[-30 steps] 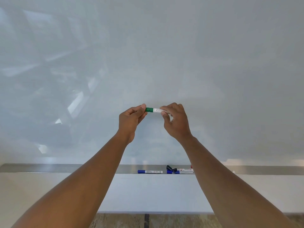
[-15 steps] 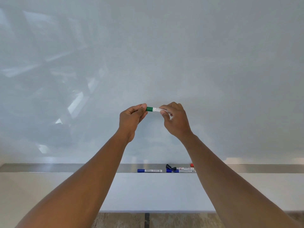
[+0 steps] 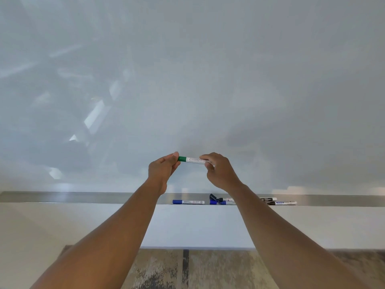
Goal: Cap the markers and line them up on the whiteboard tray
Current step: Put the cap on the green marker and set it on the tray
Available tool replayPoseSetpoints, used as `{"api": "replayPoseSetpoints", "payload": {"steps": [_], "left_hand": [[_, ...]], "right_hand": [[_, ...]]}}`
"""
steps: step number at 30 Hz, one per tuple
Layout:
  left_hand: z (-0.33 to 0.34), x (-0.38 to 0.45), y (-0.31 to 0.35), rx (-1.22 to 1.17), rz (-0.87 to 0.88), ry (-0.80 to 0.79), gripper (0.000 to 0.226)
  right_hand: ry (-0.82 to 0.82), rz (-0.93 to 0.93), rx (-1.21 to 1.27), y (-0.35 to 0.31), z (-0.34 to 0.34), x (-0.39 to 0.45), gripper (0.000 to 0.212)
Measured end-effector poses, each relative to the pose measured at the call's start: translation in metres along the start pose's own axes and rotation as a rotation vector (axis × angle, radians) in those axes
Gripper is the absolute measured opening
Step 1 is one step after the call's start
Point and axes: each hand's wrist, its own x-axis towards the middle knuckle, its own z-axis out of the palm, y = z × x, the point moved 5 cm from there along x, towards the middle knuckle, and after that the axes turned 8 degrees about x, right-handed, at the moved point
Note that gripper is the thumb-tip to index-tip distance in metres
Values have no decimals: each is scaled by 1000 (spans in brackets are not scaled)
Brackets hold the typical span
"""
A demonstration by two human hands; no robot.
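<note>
- The whiteboard point(image 3: 208, 69) fills most of the view, with pale window reflections on its left part.
- The metal tray point(image 3: 62, 197) runs along its lower edge.
- The left hand point(image 3: 161, 172) is raised in front of the board, its grip narrow, thumb and fingers pinching the green end of the green marker point(image 3: 193, 159).
- That marker lies nearly level in the air between both hands, well above the tray.
- The right hand point(image 3: 220, 172) has a narrow grip on the marker's white barrel, fingers curled round it.
- On the tray below lie a blue marker point(image 3: 188, 202), then a second blue marker point(image 3: 221, 202) with a black cap point(image 3: 214, 197) touching it.
- Further right, past the right forearm, lie 2 black markers point(image 3: 281, 202).
</note>
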Motion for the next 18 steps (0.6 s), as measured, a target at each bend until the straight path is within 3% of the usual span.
{"api": "replayPoseSetpoints", "payload": {"steps": [10,18], "left_hand": [[-16,23,-58,77,-152,61,26],[-24,43,-96,145,-228,178,14]], "right_hand": [[-104,122,13,50,42,-10,43],[-144,270,11,92,71,-15,48]]}}
